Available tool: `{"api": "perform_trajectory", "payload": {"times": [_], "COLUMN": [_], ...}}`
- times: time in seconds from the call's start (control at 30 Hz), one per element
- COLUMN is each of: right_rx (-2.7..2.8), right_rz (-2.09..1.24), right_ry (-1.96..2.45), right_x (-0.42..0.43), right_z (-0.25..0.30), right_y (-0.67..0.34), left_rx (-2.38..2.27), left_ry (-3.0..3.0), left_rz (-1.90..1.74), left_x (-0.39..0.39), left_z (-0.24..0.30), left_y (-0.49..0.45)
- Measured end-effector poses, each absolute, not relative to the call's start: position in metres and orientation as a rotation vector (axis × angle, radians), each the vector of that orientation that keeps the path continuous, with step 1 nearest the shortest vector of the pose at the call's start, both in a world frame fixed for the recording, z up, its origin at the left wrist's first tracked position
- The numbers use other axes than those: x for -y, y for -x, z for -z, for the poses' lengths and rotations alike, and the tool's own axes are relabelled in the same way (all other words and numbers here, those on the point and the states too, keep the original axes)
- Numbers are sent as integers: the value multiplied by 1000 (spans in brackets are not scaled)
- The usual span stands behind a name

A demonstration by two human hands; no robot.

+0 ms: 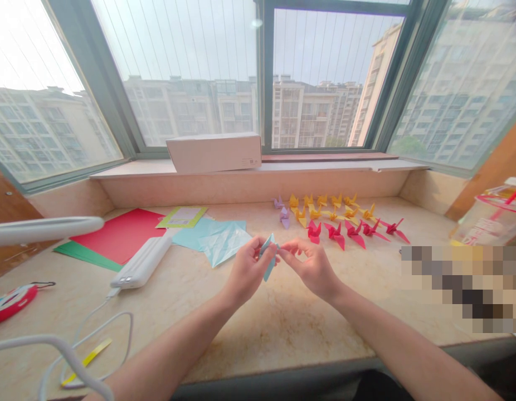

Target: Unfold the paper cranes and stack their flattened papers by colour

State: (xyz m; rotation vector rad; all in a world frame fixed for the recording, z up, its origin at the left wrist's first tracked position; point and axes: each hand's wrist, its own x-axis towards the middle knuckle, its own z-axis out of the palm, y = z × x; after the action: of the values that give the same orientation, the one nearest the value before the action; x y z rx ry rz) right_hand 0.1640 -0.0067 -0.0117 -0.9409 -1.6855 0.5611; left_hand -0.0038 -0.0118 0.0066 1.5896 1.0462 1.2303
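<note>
Between my hands, above the front middle of the counter, is a small folded light-blue paper (268, 270) with pointed ends. My left hand (250, 267) is closed on it, thumb in front. The thumb and forefinger of my right hand (310, 264) pinch its right-hand tip, and the other fingers curl behind. My fingers hide part of the folds. Left of my hands lie a creased light-blue sheet (222, 242) and flat blue paper (191, 235). Beyond my right hand stand rows of folded paper cranes: several red cranes (335, 235), several yellow cranes (321, 201) and purple ones (285, 217).
A white power bank (143, 263) with a cable lies left, beside red paper (128, 231), green paper (84, 255) and a yellow-green packet (181, 216). A white box (214, 153) rests on the sill. At right stands a clear plastic cup (487, 217) with a red straw.
</note>
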Motion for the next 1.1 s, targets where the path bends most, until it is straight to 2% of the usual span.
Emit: {"api": "perform_trajectory", "payload": {"times": [0.4,0.73,1.1], "right_rx": [1715,1718,1756], "right_rz": [-802,-540,-368], "right_ry": [948,977,866], "right_x": [11,4,-1], "right_z": [5,11,11], "right_y": [-165,-166,-169], "left_rx": [-1104,-940,-1044], "left_ry": [-1787,-1620,-1774], "left_rz": [-1229,-1233,-1235], "left_x": [11,9,3], "left_z": [-3,-2,8], "left_y": [5,4,6]}}
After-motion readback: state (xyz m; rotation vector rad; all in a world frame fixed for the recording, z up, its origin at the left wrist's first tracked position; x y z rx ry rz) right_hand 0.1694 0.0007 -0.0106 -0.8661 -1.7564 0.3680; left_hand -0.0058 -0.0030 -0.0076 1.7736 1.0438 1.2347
